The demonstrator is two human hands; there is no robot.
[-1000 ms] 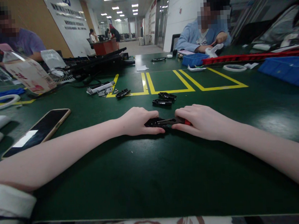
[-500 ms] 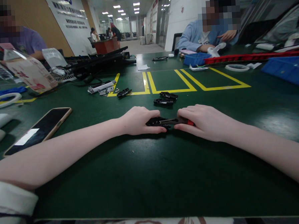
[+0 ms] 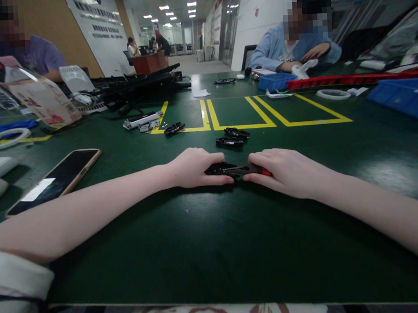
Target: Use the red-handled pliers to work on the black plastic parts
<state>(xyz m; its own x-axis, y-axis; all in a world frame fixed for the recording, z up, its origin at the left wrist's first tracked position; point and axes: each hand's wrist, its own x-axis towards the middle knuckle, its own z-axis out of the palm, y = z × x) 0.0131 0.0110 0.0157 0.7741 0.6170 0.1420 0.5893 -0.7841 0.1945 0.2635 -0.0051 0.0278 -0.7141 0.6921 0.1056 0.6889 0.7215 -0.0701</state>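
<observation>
Both hands grip, head view: left hand pinches a black part, just off frame centre toward 4 o'clock; right hand is closed round red-handled pliers, contact with the part unclear. Part probably light, stiff, slightly slippery; thin edges may snap. Best held by its body, 9 o'clock end. Counts: one part held, one pliers, two loose black pieces at 1 o'clock, a third black piece around 10, one phone at 9.

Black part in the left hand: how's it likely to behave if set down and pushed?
The black part probably won't roll: similar-looking black pieces lie long and low. It may slide easily, since the green tabletop looks glossy. Likely fairly light: it's small enough for the left hand to grip alone.
</observation>
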